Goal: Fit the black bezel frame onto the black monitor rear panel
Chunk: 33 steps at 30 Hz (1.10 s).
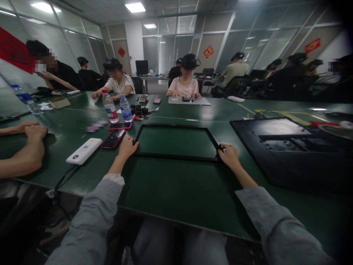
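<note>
A thin black rectangular frame [176, 157], like a screen bezel, is held over the green table [176, 191], whose surface shows through its opening. My left hand [128, 147] grips its left side with closed fingers. On the right side, near the front corner, my right hand [229, 154] is closed around the edge. Whether the frame rests on the table or hovers slightly above it, I cannot tell. Just left of my left hand lies a phone [113, 138] with a red edge. A large black panel with cut-outs [289, 162], perhaps a monitor housing, lies right of my right hand.
A white power bank [84, 151] with a cable lies on the left. Two bottles, one red-capped [110, 107] and one blue-capped [126, 109], stand behind the phones. A neighbour's arm [22, 154] rests at far left. People sit across the table around a grey mat [189, 101].
</note>
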### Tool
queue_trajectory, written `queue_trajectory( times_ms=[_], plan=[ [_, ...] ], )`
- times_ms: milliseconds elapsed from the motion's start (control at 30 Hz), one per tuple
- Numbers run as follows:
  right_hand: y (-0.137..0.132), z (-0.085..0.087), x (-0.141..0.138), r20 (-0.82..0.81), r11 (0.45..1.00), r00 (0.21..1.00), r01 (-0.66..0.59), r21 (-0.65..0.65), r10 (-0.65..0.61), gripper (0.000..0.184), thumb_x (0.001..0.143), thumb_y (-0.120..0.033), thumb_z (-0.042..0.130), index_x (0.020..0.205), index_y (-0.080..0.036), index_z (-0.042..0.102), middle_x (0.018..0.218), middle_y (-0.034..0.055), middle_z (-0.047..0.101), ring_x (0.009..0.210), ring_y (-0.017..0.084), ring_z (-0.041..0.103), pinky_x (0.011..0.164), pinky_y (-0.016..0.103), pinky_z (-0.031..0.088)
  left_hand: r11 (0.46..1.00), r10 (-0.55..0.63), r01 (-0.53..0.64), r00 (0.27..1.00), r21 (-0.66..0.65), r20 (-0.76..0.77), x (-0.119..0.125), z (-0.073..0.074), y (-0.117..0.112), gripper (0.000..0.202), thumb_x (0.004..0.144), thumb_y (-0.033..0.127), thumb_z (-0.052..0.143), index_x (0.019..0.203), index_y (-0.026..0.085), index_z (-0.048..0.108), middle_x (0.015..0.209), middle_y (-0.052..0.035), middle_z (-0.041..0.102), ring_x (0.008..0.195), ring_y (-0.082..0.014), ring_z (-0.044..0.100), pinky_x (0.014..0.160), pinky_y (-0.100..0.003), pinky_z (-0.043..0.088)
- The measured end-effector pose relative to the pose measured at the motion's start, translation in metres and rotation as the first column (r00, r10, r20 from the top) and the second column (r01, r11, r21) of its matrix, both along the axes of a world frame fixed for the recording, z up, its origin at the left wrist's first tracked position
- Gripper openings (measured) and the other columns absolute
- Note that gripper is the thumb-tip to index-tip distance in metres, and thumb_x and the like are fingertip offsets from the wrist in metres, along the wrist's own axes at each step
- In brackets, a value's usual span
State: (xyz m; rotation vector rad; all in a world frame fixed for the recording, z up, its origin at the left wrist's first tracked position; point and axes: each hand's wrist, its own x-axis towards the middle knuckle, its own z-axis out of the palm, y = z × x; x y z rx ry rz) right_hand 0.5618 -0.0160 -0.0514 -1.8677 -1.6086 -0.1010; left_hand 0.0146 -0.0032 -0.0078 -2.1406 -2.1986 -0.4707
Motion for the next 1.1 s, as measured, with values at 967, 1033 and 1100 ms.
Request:
queue_trajectory(
  times_ms=[967,1033,1100],
  plan=[
    [0.0038,-0.0083,0.0069,0.037,1.000,0.999,-0.007,-0.028,0.008,0.046,0.082,-0.023,0.052,0.120,-0.005,0.071,0.103,0.0195,0.068,0.099,0.030,0.061,0.098,0.046,0.048,0.999,0.014,-0.015,1.000,-0.035,-0.019,0.0039,0.0057,-0.0036,0.049,0.098,0.048,0.047,0.125,0.013,0.068,0.123,-0.0183,0.062,0.113,-0.0296,0.064,0.098,-0.038,0.051],
    [0.0033,-0.0071,0.0059,0.029,1.000,0.999,-0.012,-0.024,0.013,0.045,0.082,-0.022,0.053,0.119,-0.006,0.071,0.103,0.0189,0.068,0.100,0.030,0.061,0.099,0.046,0.047,0.999,0.015,-0.016,1.000,-0.036,-0.021,0.0037,0.0047,-0.0026,0.049,0.098,0.048,0.047,0.125,0.013,0.068,0.123,-0.0182,0.062,0.114,-0.0295,0.064,0.099,-0.038,0.051],
    [0.0027,-0.0057,0.0050,0.023,0.999,1.000,-0.016,-0.033,0.017,0.044,0.081,-0.021,0.053,0.118,-0.006,0.071,0.101,0.0185,0.068,0.100,0.030,0.061,0.099,0.046,0.047,0.999,0.019,-0.020,0.999,-0.036,-0.027,0.0034,0.0034,-0.0014,0.049,0.098,0.047,0.047,0.127,0.013,0.067,0.125,-0.0182,0.062,0.116,-0.0295,0.063,0.101,-0.038,0.050]
  ],
)
